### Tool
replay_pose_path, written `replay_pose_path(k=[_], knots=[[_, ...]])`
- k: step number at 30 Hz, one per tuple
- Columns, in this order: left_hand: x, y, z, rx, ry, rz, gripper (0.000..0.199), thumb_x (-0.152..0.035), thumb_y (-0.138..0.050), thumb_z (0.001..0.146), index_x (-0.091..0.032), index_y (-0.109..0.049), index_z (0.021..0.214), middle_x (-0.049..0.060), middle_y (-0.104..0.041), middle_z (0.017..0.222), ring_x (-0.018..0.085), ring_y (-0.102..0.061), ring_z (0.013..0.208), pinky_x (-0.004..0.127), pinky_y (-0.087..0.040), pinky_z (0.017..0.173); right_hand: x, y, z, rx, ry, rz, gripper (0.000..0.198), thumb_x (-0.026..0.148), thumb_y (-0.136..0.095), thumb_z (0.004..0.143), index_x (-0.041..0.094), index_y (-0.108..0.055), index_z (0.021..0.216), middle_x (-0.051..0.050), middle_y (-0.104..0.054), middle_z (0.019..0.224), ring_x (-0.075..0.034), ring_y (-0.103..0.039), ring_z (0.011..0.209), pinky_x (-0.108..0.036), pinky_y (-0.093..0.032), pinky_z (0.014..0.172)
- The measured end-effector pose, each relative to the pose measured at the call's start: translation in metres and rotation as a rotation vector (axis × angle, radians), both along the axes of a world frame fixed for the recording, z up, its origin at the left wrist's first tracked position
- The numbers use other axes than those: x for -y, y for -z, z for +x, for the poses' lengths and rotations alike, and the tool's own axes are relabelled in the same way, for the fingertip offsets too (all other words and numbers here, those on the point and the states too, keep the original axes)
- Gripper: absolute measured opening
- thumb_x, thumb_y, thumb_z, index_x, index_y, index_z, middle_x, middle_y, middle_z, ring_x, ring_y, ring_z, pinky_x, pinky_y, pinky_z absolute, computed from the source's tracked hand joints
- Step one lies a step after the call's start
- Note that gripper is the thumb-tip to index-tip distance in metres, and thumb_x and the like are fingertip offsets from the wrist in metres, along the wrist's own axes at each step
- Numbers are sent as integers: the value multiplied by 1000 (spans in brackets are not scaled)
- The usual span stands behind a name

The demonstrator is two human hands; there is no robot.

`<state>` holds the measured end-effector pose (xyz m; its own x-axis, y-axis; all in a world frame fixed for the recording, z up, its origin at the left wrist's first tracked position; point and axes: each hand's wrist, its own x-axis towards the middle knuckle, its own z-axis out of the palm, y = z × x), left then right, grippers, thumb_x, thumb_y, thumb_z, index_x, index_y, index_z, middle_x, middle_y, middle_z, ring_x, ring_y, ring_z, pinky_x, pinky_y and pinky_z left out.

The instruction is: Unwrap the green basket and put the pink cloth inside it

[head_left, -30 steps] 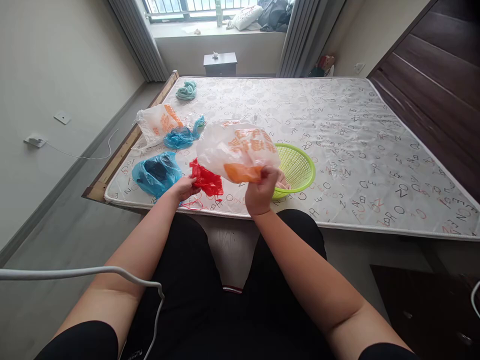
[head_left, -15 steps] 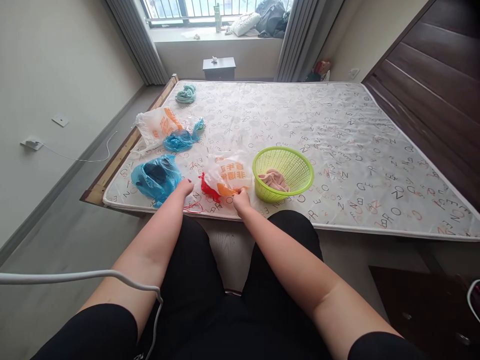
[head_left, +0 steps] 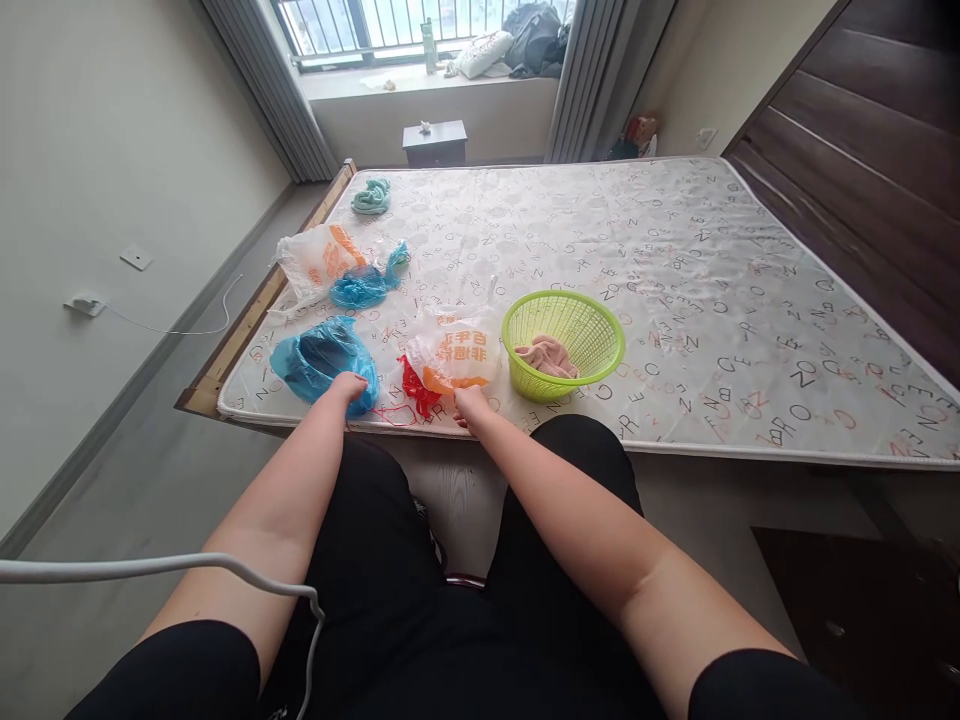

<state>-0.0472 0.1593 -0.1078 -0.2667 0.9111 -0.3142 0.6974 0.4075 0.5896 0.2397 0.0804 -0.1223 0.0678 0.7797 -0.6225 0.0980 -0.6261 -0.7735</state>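
My left hand (head_left: 349,387) rests against the near right side of a blue plastic bag (head_left: 306,362) with a dark opening; its fingers are mostly hidden, so I cannot tell whether they grip the film. My right hand (head_left: 471,405) is at the near edge of a white plastic bag (head_left: 465,340) with orange print, its fingers apart and pointing down. A crumpled red plastic bag (head_left: 417,388) lies between my hands, its red strings trailing to the left. To the right stands a green mesh basket (head_left: 566,300), with a pink cloth (head_left: 549,356) inside.
All this sits on a plastic-covered mattress (head_left: 720,330) printed with letters. Farther left lie another white plastic bag (head_left: 311,262), a second blue bag (head_left: 360,287) and a folded mint cloth (head_left: 371,196). A white cable (head_left: 150,568) crosses over my left arm.
My left hand has moved left onto the blue plastic bag, whose opening looks wider. My right hand has shifted slightly left and down, and its fingers have loosened from the white bag's orange edge.
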Motion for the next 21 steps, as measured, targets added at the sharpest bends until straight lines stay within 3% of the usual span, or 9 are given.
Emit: replay_pose_path(k=[2, 4, 7, 10, 14, 17, 21], knots=[[1, -5, 3, 36, -58, 57, 29, -38, -85, 66, -15, -76, 82, 14, -74, 81, 32, -71, 89, 40, -52, 83, 4, -5, -2, 19, -88, 74, 11, 30, -63, 90, 23, -55, 92, -1, -58, 73, -18, -56, 61, -30, -49, 58], [5, -13, 9, 120, -79, 133, 42, -42, -83, 68, -14, -80, 99, 12, -77, 88, 25, -69, 85, 35, -52, 79, 8, -10, -4, 30, -163, 173, 11, 22, -66, 86, 23, -56, 82, -1, -59, 73, -18, -58, 69, -30, -51, 68], [19, -26, 23, 387, -77, 261, 58, -48, -85, 65, -13, -81, 111, 9, -78, 91, 18, -66, 77, 30, -52, 73, 12, -15, -7, 69, -271, 376, 11, 21, -67, 87, 23, -59, 79, 0, -64, 79, -19, -60, 81, -33, -52, 84], [40, -39, 40, 636, -78, 318, 64, -49, -89, 60, -14, -81, 113, 8, -78, 92, 16, -65, 75, 28, -52, 69, 14, -16, -10, 86, -348, 608, 5, 25, -66, 91, 23, -66, 96, -4, -70, 97, -20, -65, 89, -38, -53, 93], [69, -56, 63, 852, -71, 296, 64, -46, -91, 64, -18, -77, 119, 9, -79, 103, 21, -72, 85, 31, -57, 75, 15, -16, -13, -171, -387, 711, 42, 29, -77, 87, 24, -62, 126, -7, -72, 121, -21, -70, 107, -39, -55, 101], [87, -62, 76, 939, -38, 268, 69, -51, -86, 73, -22, -67, 133, 10, -77, 112, 24, -75, 92, 35, -60, 80, 16, -19, -14, -307, -448, 655, 47, 37, -80, 84, 24, -63, 126, -4, -74, 102, -20, -71, 95, -36, -59, 88], [104, -58, 81, 794, -28, 300, 77, -59, -81, 78, -26, -54, 142, 13, -71, 127, 23, -75, 96, 36, -61, 80, 19, -26, -10, -299, -460, 596, 30, 49, -73, 85, 22, -65, 96, 3, -63, 72, -16, -61, 68, -29, -52, 65]])
